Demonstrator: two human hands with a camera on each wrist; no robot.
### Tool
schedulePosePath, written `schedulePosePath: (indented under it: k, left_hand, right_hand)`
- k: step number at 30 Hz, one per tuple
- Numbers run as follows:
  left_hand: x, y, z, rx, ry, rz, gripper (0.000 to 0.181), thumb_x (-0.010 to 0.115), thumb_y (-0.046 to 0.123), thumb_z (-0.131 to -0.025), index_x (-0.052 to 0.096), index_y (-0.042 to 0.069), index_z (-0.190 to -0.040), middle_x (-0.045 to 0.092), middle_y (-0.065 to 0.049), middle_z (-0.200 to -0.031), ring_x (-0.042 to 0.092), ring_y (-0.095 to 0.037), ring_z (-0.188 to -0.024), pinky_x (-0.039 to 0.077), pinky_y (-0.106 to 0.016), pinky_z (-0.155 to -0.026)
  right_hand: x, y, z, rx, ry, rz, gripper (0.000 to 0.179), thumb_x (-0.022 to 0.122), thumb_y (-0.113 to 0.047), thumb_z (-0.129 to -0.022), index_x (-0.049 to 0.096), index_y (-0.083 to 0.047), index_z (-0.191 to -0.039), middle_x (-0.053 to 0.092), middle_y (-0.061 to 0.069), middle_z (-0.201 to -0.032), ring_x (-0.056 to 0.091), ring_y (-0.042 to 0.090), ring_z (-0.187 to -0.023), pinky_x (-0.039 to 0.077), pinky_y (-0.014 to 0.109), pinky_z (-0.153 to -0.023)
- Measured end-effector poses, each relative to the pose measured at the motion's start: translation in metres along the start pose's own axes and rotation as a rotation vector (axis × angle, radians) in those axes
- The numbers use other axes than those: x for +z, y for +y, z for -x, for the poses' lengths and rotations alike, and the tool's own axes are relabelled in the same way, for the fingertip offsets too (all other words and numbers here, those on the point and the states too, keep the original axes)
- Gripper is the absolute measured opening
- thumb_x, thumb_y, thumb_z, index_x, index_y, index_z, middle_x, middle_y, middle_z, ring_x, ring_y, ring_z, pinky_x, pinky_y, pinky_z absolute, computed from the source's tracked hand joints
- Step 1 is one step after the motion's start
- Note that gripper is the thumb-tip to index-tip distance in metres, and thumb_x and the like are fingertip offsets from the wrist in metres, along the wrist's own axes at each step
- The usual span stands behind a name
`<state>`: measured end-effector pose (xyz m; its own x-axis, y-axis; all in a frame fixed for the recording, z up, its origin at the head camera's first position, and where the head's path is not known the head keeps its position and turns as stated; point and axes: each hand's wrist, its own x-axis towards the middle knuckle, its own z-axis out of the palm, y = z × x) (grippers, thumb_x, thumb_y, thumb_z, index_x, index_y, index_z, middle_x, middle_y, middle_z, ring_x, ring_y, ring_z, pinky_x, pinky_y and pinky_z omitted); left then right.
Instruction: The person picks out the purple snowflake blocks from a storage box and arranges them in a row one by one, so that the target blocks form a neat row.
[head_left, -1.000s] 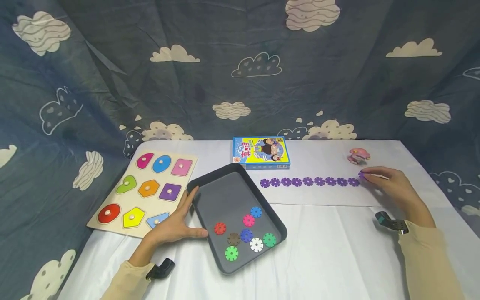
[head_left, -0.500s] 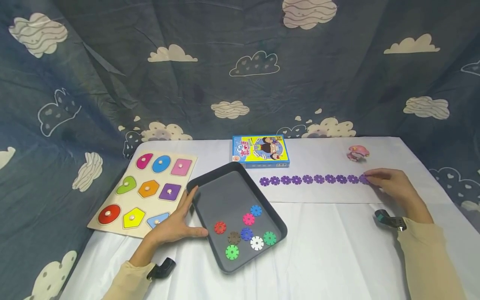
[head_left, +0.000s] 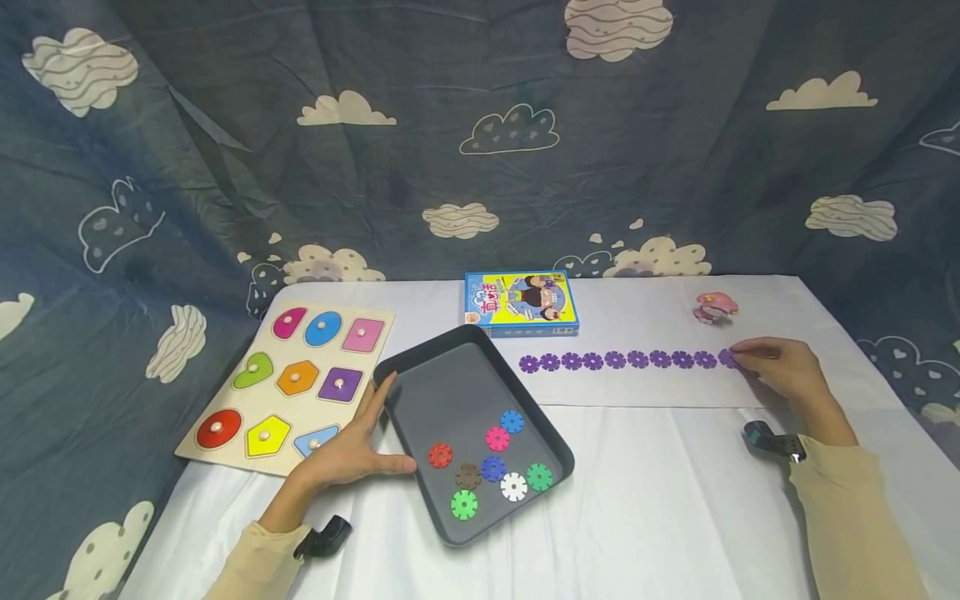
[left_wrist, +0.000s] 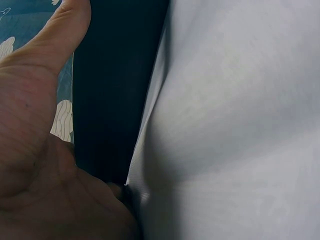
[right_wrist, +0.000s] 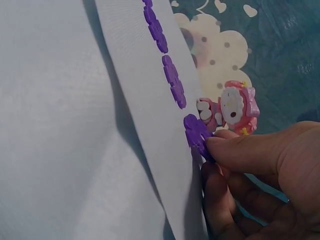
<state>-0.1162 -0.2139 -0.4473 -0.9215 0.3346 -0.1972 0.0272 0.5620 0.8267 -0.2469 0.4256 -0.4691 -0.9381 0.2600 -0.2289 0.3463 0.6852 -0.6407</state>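
A row of several purple notched plastic discs (head_left: 637,360) runs across the white cloth. At its right end my right hand (head_left: 783,367) pinches the last purple disc (right_wrist: 198,135) between thumb and fingers, lined up with the row. My left hand (head_left: 345,450) lies along the left side of a dark grey tray (head_left: 431,371), its fingers extended and thumb spread against the rim. Inside the tray are loose notched discs, among them a red one (head_left: 440,455), a white one (head_left: 513,486) and a light green one (head_left: 464,504).
Left of the tray lies a wooden knob puzzle board (head_left: 273,400) with coloured shapes. Behind the row sits a blue and yellow box (head_left: 522,304). A small pink figurine (head_left: 716,307) stands behind the row's right end. A cloud-patterned curtain (head_left: 420,75) hangs behind the table.
My right hand has brought the purple disc down slightly to the row's end, still pinching it. The left hand and the tray stay in place.
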Motion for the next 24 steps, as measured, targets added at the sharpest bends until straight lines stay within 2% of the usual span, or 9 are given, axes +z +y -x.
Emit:
schedulePosePath:
  k: [10,17,24]
  left_hand:
    - [-0.001,0.001,0.003,-0.009,0.004,-0.004,0.127,0.088,0.045,-0.072,-0.002,0.035,-0.162,-0.021,-0.017,-0.166,-0.008,-0.043,-0.154,0.019,-0.076,-0.113]
    - [-0.002,0.0,0.003,0.024,0.016,-0.016,0.127,0.088,0.043,-0.073,-0.001,0.031,-0.162,-0.023,-0.018,-0.165,-0.009,-0.046,-0.153,0.017,-0.077,-0.113]
    - [-0.002,0.0,0.003,0.017,0.021,-0.039,0.129,0.088,0.044,-0.072,-0.004,0.032,-0.162,-0.02,-0.017,-0.166,-0.006,-0.045,-0.154,0.019,-0.076,-0.113]
  right_hand:
    - [0.002,-0.006,0.003,0.006,-0.016,0.008,0.046,0.06,-0.024,-0.101,0.054,0.002,-0.138,0.048,0.029,-0.143,0.047,0.046,-0.129,0.044,0.062,-0.106]
    - [0.0,-0.011,0.006,-0.048,-0.006,0.048,0.046,0.059,-0.025,-0.101,0.054,0.003,-0.136,0.05,0.031,-0.14,0.046,0.048,-0.128,0.042,0.064,-0.105]
    - [-0.001,-0.013,0.008,-0.023,-0.01,0.043,0.05,0.057,-0.03,-0.102,0.051,0.003,-0.139,0.047,0.031,-0.143,0.046,0.048,-0.129,0.044,0.062,-0.104]
